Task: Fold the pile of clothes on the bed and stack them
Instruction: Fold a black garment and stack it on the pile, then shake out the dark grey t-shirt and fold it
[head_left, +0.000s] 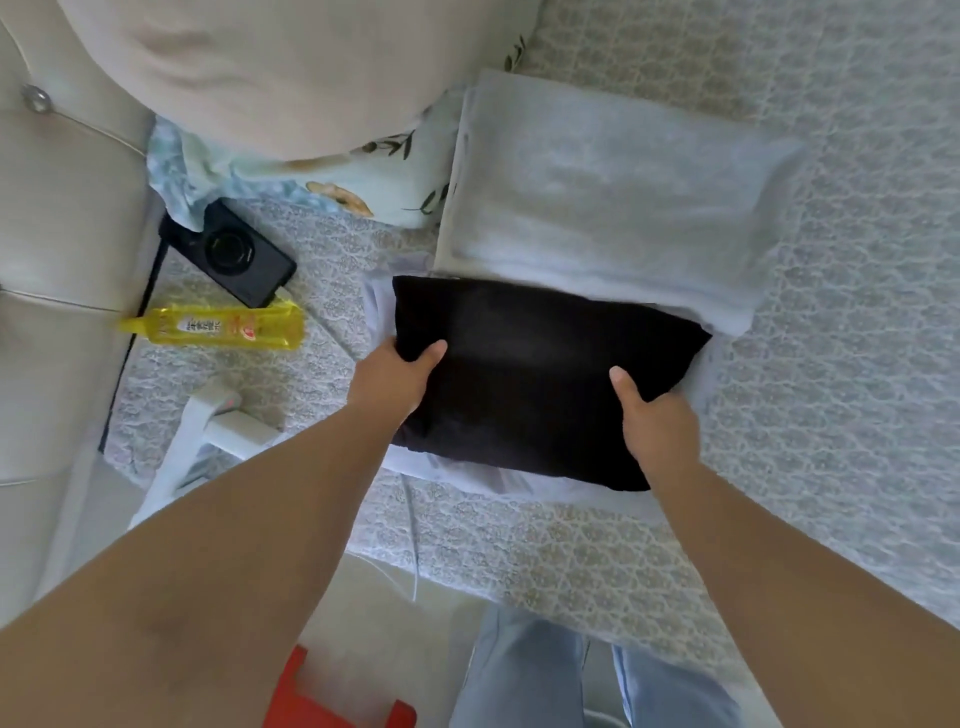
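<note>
A folded black garment (530, 374) lies on top of a folded pale lavender garment (467, 470) near the bed's front edge. My left hand (397, 374) grips the black garment's left edge, thumb on top. My right hand (652, 415) grips its right front side, thumb on top, fingers tucked under. Just behind it lies a larger folded light blue cloth (608, 202). All rest on the patterned bedspread (831, 415).
A black camera (234, 254) and a yellow bottle (223, 326) lie on the bed at left, by the cream headboard (57, 260). A floral pillow (374, 182) sits behind. A white charger (218, 421) lies near the left corner. A red stool (322, 696) stands below.
</note>
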